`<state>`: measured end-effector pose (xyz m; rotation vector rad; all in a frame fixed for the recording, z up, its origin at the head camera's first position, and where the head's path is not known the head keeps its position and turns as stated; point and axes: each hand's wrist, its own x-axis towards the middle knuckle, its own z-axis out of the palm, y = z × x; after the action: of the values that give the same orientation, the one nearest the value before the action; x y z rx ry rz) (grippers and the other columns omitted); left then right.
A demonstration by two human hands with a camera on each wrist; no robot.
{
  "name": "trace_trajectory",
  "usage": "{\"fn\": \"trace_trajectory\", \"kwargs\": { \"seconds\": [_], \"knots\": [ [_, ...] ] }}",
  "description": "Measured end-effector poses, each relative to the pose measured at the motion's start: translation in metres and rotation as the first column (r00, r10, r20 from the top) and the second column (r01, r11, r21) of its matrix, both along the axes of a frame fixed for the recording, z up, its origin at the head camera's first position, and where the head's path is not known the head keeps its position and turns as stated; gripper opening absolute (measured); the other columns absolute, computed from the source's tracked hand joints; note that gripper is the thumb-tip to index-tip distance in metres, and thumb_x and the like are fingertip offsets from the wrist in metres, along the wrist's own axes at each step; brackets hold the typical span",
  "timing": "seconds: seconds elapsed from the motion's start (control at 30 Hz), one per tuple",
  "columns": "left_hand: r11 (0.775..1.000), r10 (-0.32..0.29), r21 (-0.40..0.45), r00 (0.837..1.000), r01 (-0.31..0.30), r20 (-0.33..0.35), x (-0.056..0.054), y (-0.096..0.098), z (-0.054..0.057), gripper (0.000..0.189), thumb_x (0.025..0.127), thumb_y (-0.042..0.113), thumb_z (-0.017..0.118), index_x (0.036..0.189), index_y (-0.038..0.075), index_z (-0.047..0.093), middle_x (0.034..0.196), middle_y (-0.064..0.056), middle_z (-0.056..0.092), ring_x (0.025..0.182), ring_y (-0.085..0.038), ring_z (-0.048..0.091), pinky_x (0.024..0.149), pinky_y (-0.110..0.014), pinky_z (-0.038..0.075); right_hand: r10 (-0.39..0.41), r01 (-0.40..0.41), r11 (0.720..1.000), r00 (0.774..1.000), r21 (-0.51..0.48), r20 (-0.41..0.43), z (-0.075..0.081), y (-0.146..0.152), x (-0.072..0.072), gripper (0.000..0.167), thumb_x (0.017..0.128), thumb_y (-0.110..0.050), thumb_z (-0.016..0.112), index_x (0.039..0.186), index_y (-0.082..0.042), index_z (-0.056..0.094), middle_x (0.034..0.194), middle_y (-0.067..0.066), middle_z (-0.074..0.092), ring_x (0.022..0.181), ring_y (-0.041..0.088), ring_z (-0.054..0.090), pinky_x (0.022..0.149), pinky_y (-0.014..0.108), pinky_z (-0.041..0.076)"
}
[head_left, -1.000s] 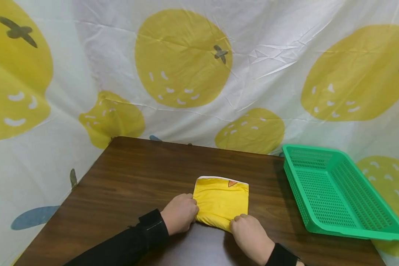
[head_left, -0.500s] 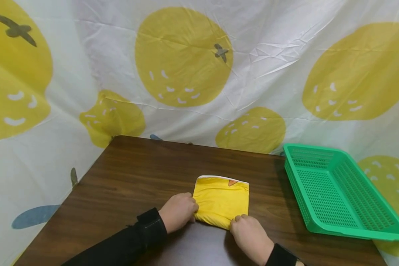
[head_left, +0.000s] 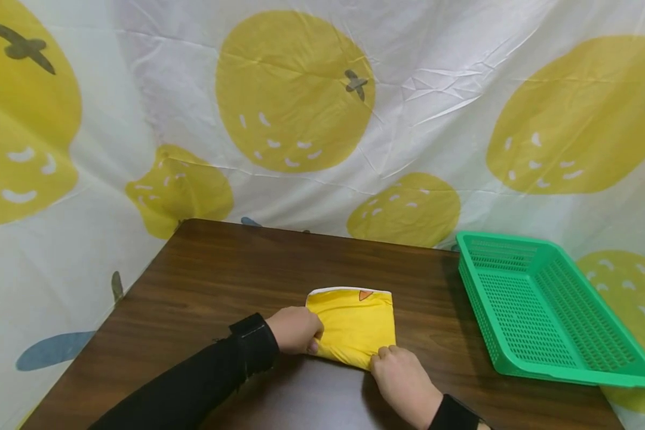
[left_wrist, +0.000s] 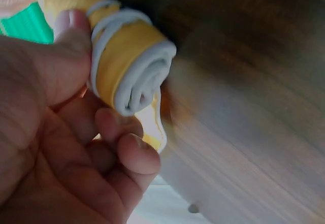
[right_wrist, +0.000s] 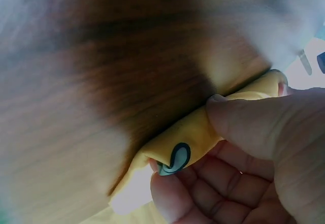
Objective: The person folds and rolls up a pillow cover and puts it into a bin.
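Observation:
A yellow cloth (head_left: 357,325) with a white edging lies on the brown table, an orange triangle showing near its far edge. Its near edge is rolled up. My left hand (head_left: 297,329) pinches the roll's left end between thumb and fingers; in the left wrist view that rolled end (left_wrist: 134,66) shows a white-edged spiral. At the roll's right end, my right hand (head_left: 403,379) grips the cloth, thumb on top and fingers curled beneath. The right wrist view shows a dark-outlined print on the rolled fabric (right_wrist: 198,130) between those fingers.
A green plastic basket (head_left: 484,322) with perforated walls stands on the right of the wooden table (head_left: 247,263). Behind and to the left hangs a white curtain (head_left: 183,101) printed with yellow fruit.
My left hand has lifted slightly and turned, drawing the cloth's left side with it. The cloth's far edge has shifted a little left. My right hand has stayed nearly in place.

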<state>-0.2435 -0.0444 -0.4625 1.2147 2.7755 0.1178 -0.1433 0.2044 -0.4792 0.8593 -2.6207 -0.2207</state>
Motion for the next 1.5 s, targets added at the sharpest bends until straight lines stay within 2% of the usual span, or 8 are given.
{"fn": "trace_trajectory", "kwargs": {
  "seconds": [0.57,0.67,0.83,0.9,1.03,1.17,1.37,1.5],
  "knots": [
    [0.992,0.089,0.079,0.983,-0.102,0.159,-0.004,-0.005,0.006,0.027,0.094,0.031,0.081,0.073,0.022,0.066,0.069,0.01,0.055,0.066,-0.01,0.049,0.063,-0.03,0.042,-0.011,0.04,0.995,0.956,-0.094,0.294,0.02,0.013,-0.017,0.024,0.081,-0.018,0.089,0.073,-0.015,0.068,0.065,-0.005,0.059,0.058,0.01,0.054,0.055,0.03,0.045],
    [0.989,0.092,0.095,0.981,-0.109,0.17,-0.005,-0.005,0.007,0.027,0.094,0.03,0.081,0.073,0.021,0.066,0.069,0.01,0.055,0.065,-0.01,0.049,0.064,-0.03,0.042,-0.043,0.135,0.98,0.858,-0.144,0.511,0.028,0.018,-0.032,0.024,0.086,-0.017,0.087,0.071,-0.015,0.067,0.062,-0.007,0.053,0.056,0.009,0.047,0.054,0.029,0.04],
    [0.984,0.12,0.102,0.969,-0.145,0.214,-0.003,-0.006,0.008,0.027,0.095,0.031,0.08,0.075,0.02,0.066,0.07,0.009,0.056,0.066,-0.011,0.05,0.065,-0.03,0.043,-0.153,0.383,0.919,0.571,-0.097,0.806,0.036,0.024,-0.059,0.017,0.097,-0.02,0.078,0.084,-0.009,0.076,0.064,-0.001,0.055,0.055,0.014,0.054,0.058,0.027,0.042],
    [0.981,0.128,0.118,0.967,-0.157,0.221,-0.001,-0.006,0.008,0.027,0.094,0.031,0.081,0.075,0.02,0.066,0.071,0.009,0.057,0.067,-0.011,0.051,0.064,-0.03,0.043,-0.201,0.413,0.91,0.52,-0.038,0.83,0.037,0.025,-0.065,0.02,0.098,-0.022,0.076,0.085,-0.007,0.076,0.064,0.002,0.059,0.054,0.016,0.058,0.059,0.028,0.045],
    [0.977,0.132,0.149,0.981,-0.153,0.14,0.002,-0.006,0.006,0.026,0.09,0.032,0.085,0.081,0.021,0.064,0.077,0.007,0.056,0.071,-0.012,0.051,0.064,-0.03,0.043,-0.248,0.386,0.922,0.544,0.024,0.802,0.039,0.023,-0.068,0.029,0.097,-0.025,0.078,0.075,-0.007,0.07,0.058,0.004,0.059,0.05,0.017,0.058,0.057,0.029,0.045],
    [0.989,0.057,0.141,0.989,-0.038,-0.136,0.009,-0.004,0.001,0.025,0.087,0.029,0.088,0.078,0.021,0.066,0.078,0.006,0.055,0.072,-0.012,0.05,0.063,-0.027,0.042,-0.284,0.384,0.922,0.567,0.057,0.773,0.041,0.021,-0.068,0.033,0.096,-0.027,0.079,0.072,-0.007,0.067,0.057,0.004,0.058,0.05,0.017,0.056,0.057,0.03,0.045],
    [0.995,-0.087,-0.004,0.829,0.101,-0.553,0.029,0.001,-0.004,0.02,0.084,0.012,0.083,0.068,0.021,0.074,0.07,0.006,0.062,0.064,-0.012,0.055,0.056,-0.024,0.039,-0.317,0.422,0.904,0.548,0.071,0.774,0.04,0.02,-0.067,0.034,0.095,-0.031,0.08,0.075,-0.007,0.067,0.061,0.005,0.059,0.054,0.019,0.056,0.059,0.03,0.044],
    [0.992,-0.125,-0.053,0.81,0.115,-0.574,0.037,0.001,-0.005,0.023,0.087,0.012,0.081,0.067,0.022,0.076,0.065,0.007,0.065,0.061,-0.012,0.054,0.056,-0.025,0.039,-0.296,0.409,0.911,0.55,0.057,0.781,0.03,0.024,-0.07,0.034,0.096,-0.032,0.079,0.077,-0.007,0.066,0.063,0.005,0.059,0.054,0.019,0.056,0.059,0.032,0.046]
  ]
}}
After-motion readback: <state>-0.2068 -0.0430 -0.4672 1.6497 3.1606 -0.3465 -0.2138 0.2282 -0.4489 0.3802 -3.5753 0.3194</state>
